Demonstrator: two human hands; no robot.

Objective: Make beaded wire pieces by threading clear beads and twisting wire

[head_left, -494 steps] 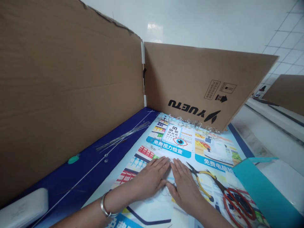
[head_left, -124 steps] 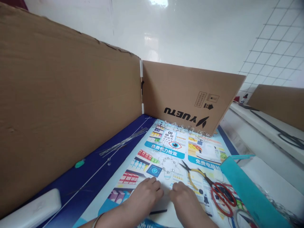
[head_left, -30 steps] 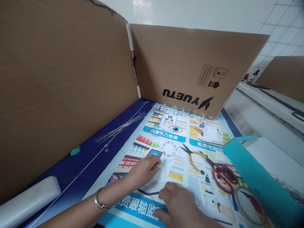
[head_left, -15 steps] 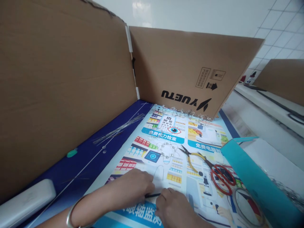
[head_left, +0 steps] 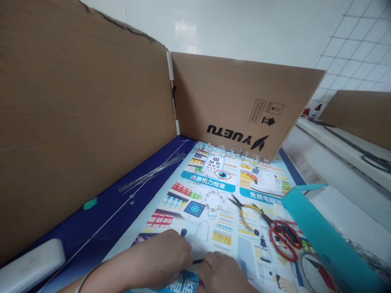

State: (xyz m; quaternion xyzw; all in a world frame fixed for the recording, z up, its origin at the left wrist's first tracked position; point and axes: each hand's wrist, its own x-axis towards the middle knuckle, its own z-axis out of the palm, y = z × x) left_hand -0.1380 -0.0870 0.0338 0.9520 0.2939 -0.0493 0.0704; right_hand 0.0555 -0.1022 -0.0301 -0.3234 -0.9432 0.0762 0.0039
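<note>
My left hand (head_left: 171,253) is closed at the bottom centre, its knuckles upward. Close beside it on the right, my right hand (head_left: 221,270) is closed too. A short thin black piece (head_left: 198,261) spans the small gap between them, with its ends hidden in the fingers. Just beyond the hands, a bent thin wire (head_left: 207,231) lies on the printed sheet (head_left: 226,252). Farther off sits a ring of clear beads and wire (head_left: 214,200). Yellow-handled pliers (head_left: 246,213) and red-handled scissors (head_left: 285,240) rest to the right.
Cardboard panels (head_left: 238,93) stand at the back and left. A teal box (head_left: 330,240) holding wire pieces is at the right, near a round clear dish (head_left: 317,270). Thin wires (head_left: 152,173) and a white case (head_left: 33,264) lie at left.
The camera view has tilted, so the panels sit lower in the picture. Both hands appear slightly lower, still closed, with the black piece between them.
</note>
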